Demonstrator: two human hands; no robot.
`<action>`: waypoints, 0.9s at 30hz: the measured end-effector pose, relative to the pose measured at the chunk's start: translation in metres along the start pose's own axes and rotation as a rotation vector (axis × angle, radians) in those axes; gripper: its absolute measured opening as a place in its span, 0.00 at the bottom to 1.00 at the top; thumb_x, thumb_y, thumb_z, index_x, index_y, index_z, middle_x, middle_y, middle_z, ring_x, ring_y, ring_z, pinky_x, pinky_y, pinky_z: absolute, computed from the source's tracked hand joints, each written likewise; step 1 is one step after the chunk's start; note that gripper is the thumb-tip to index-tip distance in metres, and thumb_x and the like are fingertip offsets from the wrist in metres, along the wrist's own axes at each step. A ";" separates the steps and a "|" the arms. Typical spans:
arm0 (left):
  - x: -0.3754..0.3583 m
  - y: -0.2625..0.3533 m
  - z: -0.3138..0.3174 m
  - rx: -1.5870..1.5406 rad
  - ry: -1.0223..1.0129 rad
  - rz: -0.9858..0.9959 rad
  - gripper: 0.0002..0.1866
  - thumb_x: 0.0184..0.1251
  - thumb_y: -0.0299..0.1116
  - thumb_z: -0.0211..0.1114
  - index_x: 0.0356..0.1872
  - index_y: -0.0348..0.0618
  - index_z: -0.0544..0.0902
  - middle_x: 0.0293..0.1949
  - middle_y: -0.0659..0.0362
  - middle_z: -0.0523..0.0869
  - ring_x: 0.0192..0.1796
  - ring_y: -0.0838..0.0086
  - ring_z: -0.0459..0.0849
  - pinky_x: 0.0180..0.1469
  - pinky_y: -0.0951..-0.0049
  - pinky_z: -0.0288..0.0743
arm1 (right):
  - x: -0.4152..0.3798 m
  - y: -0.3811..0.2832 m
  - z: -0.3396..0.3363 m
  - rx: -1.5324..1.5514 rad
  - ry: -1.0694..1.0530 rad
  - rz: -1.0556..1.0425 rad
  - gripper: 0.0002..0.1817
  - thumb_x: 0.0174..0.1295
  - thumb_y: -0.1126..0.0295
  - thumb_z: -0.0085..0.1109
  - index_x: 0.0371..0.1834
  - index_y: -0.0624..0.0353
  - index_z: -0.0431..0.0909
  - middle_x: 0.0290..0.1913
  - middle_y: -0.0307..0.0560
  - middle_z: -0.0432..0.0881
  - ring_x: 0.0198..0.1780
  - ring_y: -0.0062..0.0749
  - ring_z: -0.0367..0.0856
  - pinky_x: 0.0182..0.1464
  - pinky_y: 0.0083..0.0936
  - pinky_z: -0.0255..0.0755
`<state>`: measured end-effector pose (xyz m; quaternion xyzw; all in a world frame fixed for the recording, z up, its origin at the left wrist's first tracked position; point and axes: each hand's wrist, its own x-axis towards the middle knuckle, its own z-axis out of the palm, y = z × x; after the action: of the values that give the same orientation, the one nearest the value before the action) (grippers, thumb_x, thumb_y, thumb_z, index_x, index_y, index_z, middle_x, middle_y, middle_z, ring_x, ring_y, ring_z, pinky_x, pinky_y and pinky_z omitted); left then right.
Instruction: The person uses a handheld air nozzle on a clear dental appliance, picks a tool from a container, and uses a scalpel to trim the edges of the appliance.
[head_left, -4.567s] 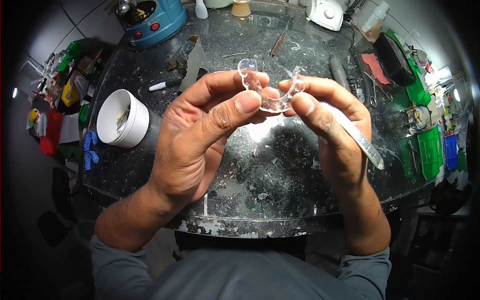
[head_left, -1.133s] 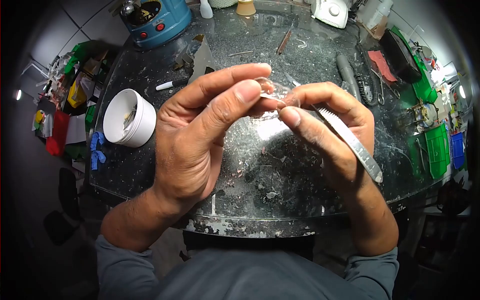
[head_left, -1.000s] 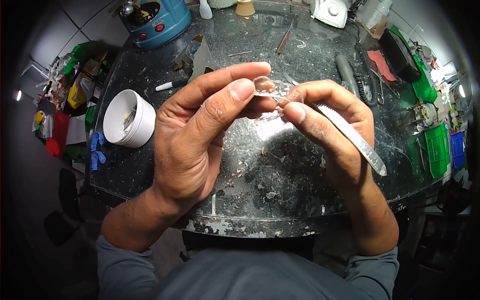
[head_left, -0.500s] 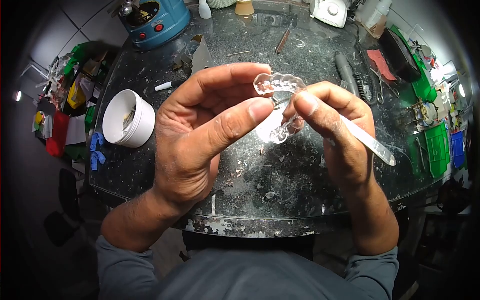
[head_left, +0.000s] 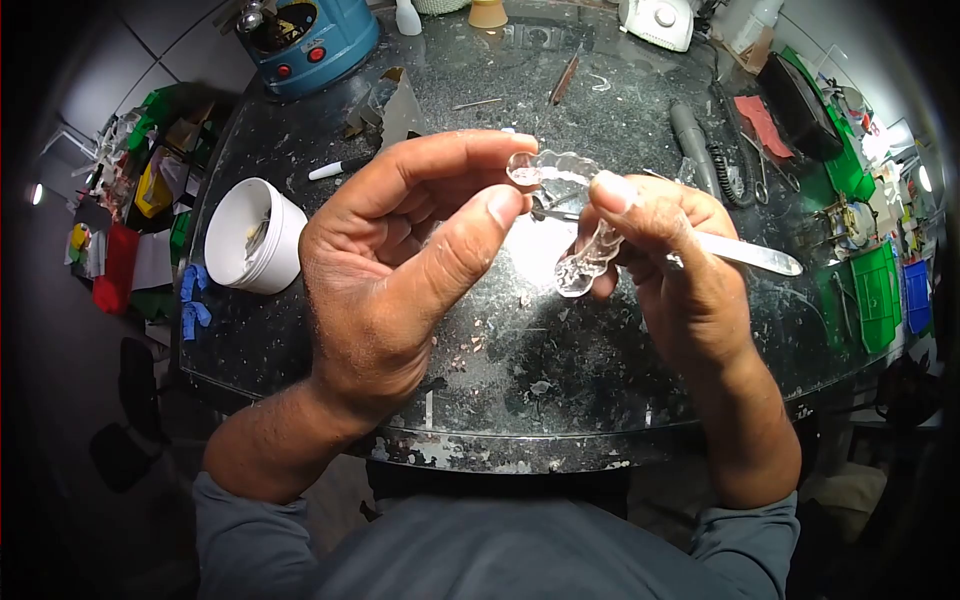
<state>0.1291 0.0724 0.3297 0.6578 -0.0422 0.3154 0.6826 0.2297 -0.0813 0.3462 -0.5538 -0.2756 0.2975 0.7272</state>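
A clear, scalloped dental aligner is held up over the bench, its curve open to the left. My left hand is at its upper left end, with the index fingertip against it and the thumb slightly lower; the exact grip is partly hidden. My right hand pinches the aligner's right side, thumb in front. The same hand grips a slim hand tool with a flat, pale handle sticking out to the right. The tool's narrow metal end points left, between the aligner's arms; its tip is hard to make out.
On the dark, speckled bench are a white tub, blue pieces, a marker, and a brown-handled tool. A blue machine stands back left. A cylindrical handpiece and scissors lie right, near green bins.
The aligner's lower arm has swung down and right, and its opening faces left more. The tool handle has turned closer to level. My left thumb has drawn slightly back to the left.
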 end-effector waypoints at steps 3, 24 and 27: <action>0.000 0.001 0.000 0.048 -0.001 -0.002 0.15 0.67 0.27 0.62 0.51 0.30 0.80 0.43 0.51 0.86 0.43 0.73 0.85 0.52 0.72 0.77 | 0.000 0.000 0.000 -0.005 -0.017 0.001 0.16 0.63 0.60 0.59 0.28 0.64 0.80 0.23 0.44 0.80 0.23 0.23 0.76 0.27 0.19 0.69; 0.001 0.004 -0.002 -0.239 -0.036 -0.269 0.13 0.68 0.34 0.58 0.45 0.34 0.78 0.39 0.54 0.84 0.42 0.72 0.84 0.52 0.70 0.76 | 0.000 0.000 0.000 -0.086 0.015 -0.117 0.12 0.65 0.65 0.57 0.33 0.64 0.79 0.31 0.44 0.82 0.34 0.22 0.78 0.42 0.21 0.70; 0.002 0.009 -0.003 -0.367 -0.068 -0.396 0.12 0.68 0.33 0.58 0.45 0.36 0.76 0.37 0.55 0.84 0.41 0.73 0.84 0.50 0.71 0.76 | -0.001 -0.002 0.002 -0.110 0.029 -0.110 0.12 0.65 0.65 0.57 0.35 0.65 0.80 0.32 0.43 0.82 0.35 0.21 0.78 0.44 0.20 0.70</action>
<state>0.1253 0.0748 0.3376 0.5288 0.0080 0.1407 0.8370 0.2276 -0.0809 0.3482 -0.5811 -0.3110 0.2335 0.7149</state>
